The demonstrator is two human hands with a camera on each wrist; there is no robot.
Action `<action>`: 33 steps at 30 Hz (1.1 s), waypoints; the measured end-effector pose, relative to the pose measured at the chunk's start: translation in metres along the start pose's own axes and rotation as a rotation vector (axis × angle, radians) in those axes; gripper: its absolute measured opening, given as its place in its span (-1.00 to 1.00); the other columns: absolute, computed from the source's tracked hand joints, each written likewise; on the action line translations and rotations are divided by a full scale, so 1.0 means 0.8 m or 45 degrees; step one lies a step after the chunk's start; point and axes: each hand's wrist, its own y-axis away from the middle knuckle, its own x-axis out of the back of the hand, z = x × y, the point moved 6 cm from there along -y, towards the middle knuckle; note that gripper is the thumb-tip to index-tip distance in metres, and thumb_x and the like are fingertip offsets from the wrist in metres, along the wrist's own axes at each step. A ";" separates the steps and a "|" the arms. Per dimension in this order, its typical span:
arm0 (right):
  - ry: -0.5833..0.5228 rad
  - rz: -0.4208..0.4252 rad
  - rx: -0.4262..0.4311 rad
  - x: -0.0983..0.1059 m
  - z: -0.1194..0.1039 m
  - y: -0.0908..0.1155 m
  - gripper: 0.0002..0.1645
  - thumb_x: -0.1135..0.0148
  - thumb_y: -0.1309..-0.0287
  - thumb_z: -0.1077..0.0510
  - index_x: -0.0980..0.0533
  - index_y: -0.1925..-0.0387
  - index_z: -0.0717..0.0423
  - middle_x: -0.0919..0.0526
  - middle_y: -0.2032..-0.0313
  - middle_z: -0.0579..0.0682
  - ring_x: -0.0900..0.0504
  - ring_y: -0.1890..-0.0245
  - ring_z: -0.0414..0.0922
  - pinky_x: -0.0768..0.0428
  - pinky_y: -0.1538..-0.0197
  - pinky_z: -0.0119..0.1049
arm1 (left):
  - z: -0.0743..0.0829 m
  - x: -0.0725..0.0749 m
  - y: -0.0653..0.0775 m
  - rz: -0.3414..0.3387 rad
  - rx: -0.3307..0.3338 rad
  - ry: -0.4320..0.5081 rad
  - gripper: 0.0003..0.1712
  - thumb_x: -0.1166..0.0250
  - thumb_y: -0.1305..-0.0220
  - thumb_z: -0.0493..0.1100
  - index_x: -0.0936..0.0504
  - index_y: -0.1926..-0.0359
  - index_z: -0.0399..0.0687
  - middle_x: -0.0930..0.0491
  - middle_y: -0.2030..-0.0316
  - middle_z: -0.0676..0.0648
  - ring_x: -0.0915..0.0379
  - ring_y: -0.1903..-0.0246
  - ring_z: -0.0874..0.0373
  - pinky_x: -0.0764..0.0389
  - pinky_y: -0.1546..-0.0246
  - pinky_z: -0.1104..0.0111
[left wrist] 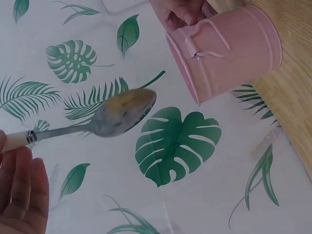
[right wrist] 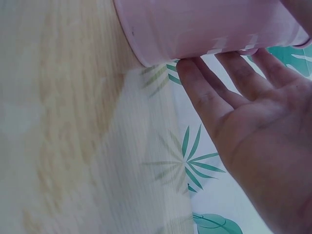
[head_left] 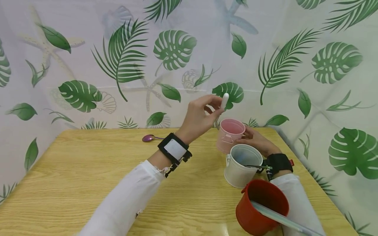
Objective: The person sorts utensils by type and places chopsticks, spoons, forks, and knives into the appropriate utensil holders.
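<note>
My left hand [head_left: 198, 113] pinches the white handle of a spoon [head_left: 225, 101], held up near the back of the table. In the left wrist view, the metal bowl of the spoon [left wrist: 124, 112] points toward the mouth of a pink bucket [left wrist: 239, 53]. That bucket [head_left: 226, 142] stands upright at the back right, a wire handle loop on its side. Around its right side my right hand [head_left: 257, 141] holds it, fingers behind and thumb toward the front. The right wrist view shows fingertips [right wrist: 187, 68] against the pink wall, low near its base.
A white bucket [head_left: 233, 173] with a thin utensil in it stands in front of the pink one. Nearer, a red bucket [head_left: 248, 216] holds a long pale strip, beside my right sleeve. A purple spoon [head_left: 148, 138] lies behind my left wrist. Leaf-printed cloth [head_left: 133, 108] backs the table.
</note>
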 end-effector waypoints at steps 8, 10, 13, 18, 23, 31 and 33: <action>-0.007 0.015 -0.022 -0.002 -0.004 0.000 0.00 -0.33 -0.37 0.09 0.02 -0.64 -0.09 -0.16 -0.56 0.13 -0.15 -0.53 0.27 -0.32 -0.38 0.29 | -0.017 -0.011 -0.007 0.113 0.019 0.021 -0.80 -0.42 -0.26 -0.40 -0.69 0.09 -0.29 -0.73 0.26 -0.15 -0.66 0.24 0.13 -0.68 0.24 0.38; -0.011 0.017 -0.022 -0.003 -0.005 -0.001 0.01 -0.33 -0.37 0.09 0.02 -0.64 -0.10 -0.16 -0.57 0.13 -0.16 -0.53 0.27 -0.33 -0.37 0.29 | -0.021 -0.014 -0.008 0.106 0.037 0.028 -0.81 -0.42 -0.27 -0.41 -0.69 0.09 -0.28 -0.74 0.26 -0.15 -0.67 0.24 0.13 -0.68 0.24 0.39; -0.008 0.026 -0.024 -0.002 -0.005 -0.001 0.01 -0.33 -0.37 0.09 0.03 -0.65 -0.11 -0.14 -0.57 0.14 -0.16 -0.52 0.28 -0.35 -0.37 0.29 | -0.026 -0.019 -0.008 0.087 0.061 0.030 -0.83 -0.41 -0.28 -0.40 -0.69 0.11 -0.28 -0.74 0.26 -0.14 -0.67 0.23 0.14 -0.69 0.23 0.34; -0.008 0.027 -0.024 -0.003 -0.005 -0.001 0.01 -0.32 -0.38 0.09 0.03 -0.65 -0.12 -0.14 -0.57 0.14 -0.17 -0.52 0.28 -0.36 -0.36 0.27 | -0.036 -0.024 -0.002 0.058 0.104 0.036 -0.83 -0.41 -0.29 -0.40 -0.69 0.10 -0.26 -0.75 0.24 -0.14 -0.69 0.22 0.14 -0.69 0.22 0.35; -0.007 0.025 -0.012 -0.005 -0.004 -0.003 0.00 -0.31 -0.39 0.10 0.03 -0.65 -0.10 -0.16 -0.56 0.15 -0.19 -0.51 0.29 -0.38 -0.36 0.26 | -0.048 -0.030 0.008 0.014 0.141 0.041 -0.82 -0.39 -0.30 -0.41 -0.68 0.08 -0.26 -0.75 0.22 -0.13 -0.70 0.21 0.15 -0.68 0.22 0.42; -0.014 0.030 -0.036 -0.007 -0.003 -0.004 0.01 -0.33 -0.37 0.06 0.02 -0.65 -0.15 -0.19 -0.56 0.09 -0.22 -0.50 0.25 -0.37 -0.36 0.25 | -0.060 -0.040 0.018 -0.044 0.122 0.037 -0.83 -0.38 -0.28 -0.46 -0.67 0.12 -0.29 -0.72 0.23 -0.15 -0.67 0.21 0.10 -0.66 0.23 0.44; -0.012 0.031 -0.026 -0.008 -0.006 -0.003 -0.01 -0.32 -0.38 0.06 0.01 -0.64 -0.14 -0.21 -0.55 0.10 -0.24 -0.49 0.25 -0.39 -0.36 0.25 | -0.063 -0.043 0.019 -0.071 0.123 0.025 -0.83 -0.38 -0.28 -0.46 -0.66 0.13 -0.28 -0.71 0.24 -0.14 -0.67 0.21 0.10 -0.65 0.24 0.48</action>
